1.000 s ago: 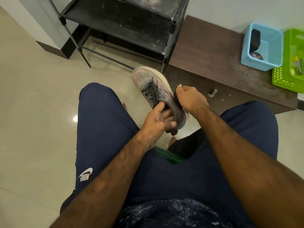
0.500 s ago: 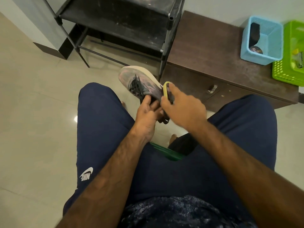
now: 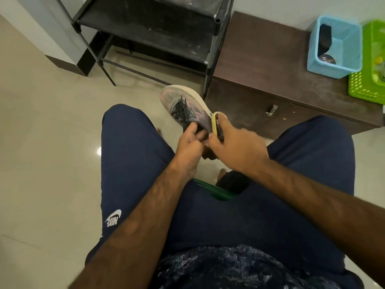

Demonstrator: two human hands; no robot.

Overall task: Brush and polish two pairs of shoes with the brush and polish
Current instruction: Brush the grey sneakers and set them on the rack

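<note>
A grey and pink sneaker (image 3: 187,105) with black laces and a pale sole is held up above my knees, toe pointing away to the upper left. My left hand (image 3: 190,142) grips it at the tongue and collar. My right hand (image 3: 235,147) holds a yellow-backed brush (image 3: 215,124) pressed against the shoe's right side near the heel. A round polish tin (image 3: 326,59) lies in the blue basket (image 3: 333,69) on the cabinet at the upper right.
A dark wooden low cabinet (image 3: 260,59) stands ahead on the right, with the blue basket and a green basket (image 3: 368,88) on top. A black metal shoe rack (image 3: 145,28) stands at the top centre. I sit on a green stool (image 3: 216,192) over a tiled floor.
The shoe swung left and tipped, then settled. My right hand turned so the brush's yellow back shows, and it moved down along the shoe's right side toward the heel.
</note>
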